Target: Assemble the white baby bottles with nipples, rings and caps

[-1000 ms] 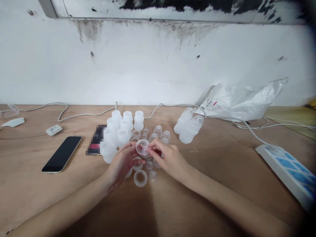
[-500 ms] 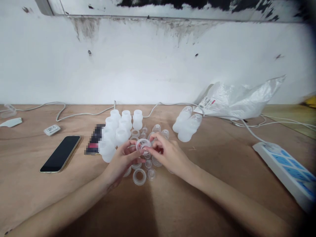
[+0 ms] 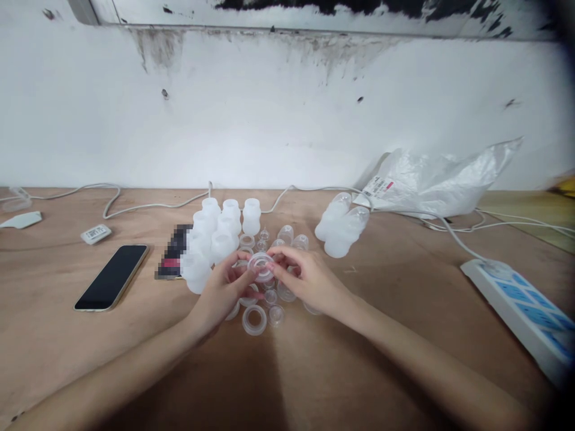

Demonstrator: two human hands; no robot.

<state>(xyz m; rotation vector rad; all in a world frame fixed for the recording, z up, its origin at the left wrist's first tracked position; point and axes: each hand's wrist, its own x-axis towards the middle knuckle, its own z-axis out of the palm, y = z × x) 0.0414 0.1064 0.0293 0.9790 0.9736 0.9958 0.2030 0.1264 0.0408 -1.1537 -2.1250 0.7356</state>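
Observation:
Between my fingertips is a clear baby bottle collar ring point(image 3: 261, 259) with a translucent piece inside it, likely a nipple, though its shape is hard to make out. My left hand point(image 3: 229, 281) grips the ring's left side; my right hand point(image 3: 302, 274) pinches its right side. Beneath and around them lie several clear rings and nipples, partly hidden by my hands. One loose collar ring point(image 3: 254, 320) lies flat in front, beside a clear nipple point(image 3: 276, 315). Several frosted bottles point(image 3: 223, 244) stand open-topped to the left. Clear caps point(image 3: 285, 233) stand just behind my right hand.
A group of bottles with clear domed caps point(image 3: 339, 242) stands right of centre. Behind are a clear plastic bag point(image 3: 417, 179) and white cables. At right lies a power strip point(image 3: 516, 305). On the left are a phone point(image 3: 111, 277), a pixelated dark item point(image 3: 173, 254) and a small white box point(image 3: 96, 234).
The ring has turned to lie flatter between my hands. My right fingers have shifted from its near edge and inside to its right rim. The objects on the table stay put.

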